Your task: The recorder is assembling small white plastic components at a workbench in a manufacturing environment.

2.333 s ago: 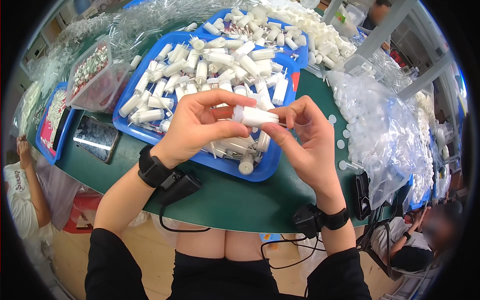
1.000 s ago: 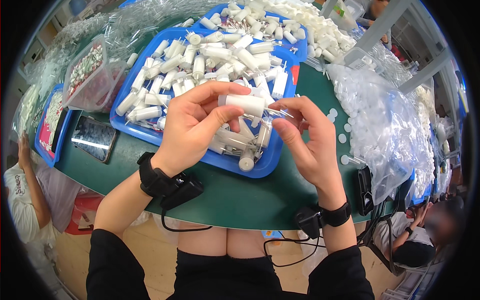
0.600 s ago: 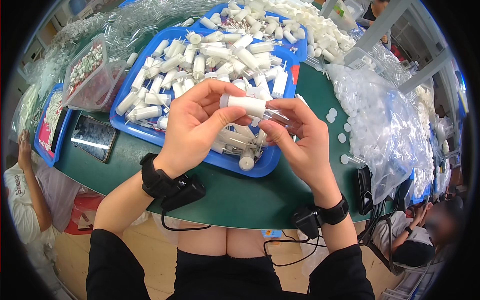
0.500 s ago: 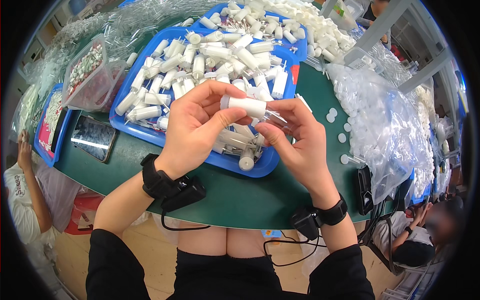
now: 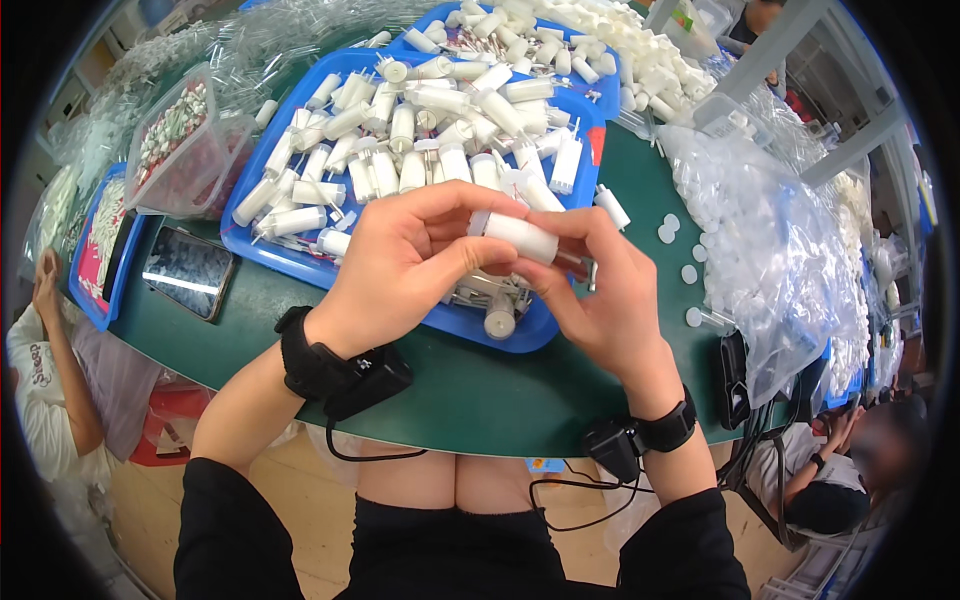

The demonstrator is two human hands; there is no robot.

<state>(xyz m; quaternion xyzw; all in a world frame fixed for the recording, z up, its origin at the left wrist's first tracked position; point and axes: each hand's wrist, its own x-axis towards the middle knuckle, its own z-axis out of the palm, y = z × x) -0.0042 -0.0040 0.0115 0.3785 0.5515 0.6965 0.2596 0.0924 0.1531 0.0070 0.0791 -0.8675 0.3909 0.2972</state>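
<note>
Both hands grip one white tube (image 5: 520,236) above the tray's (image 5: 300,262) near edge — left hand (image 5: 410,262), right hand (image 5: 598,295). Step looks like fitting — next needs steady alignment.

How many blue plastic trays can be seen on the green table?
3, maybe more hidden. One blue plastic tray full of white tubes lies under the hands, a second behind it, a third at the table's left edge.
</note>
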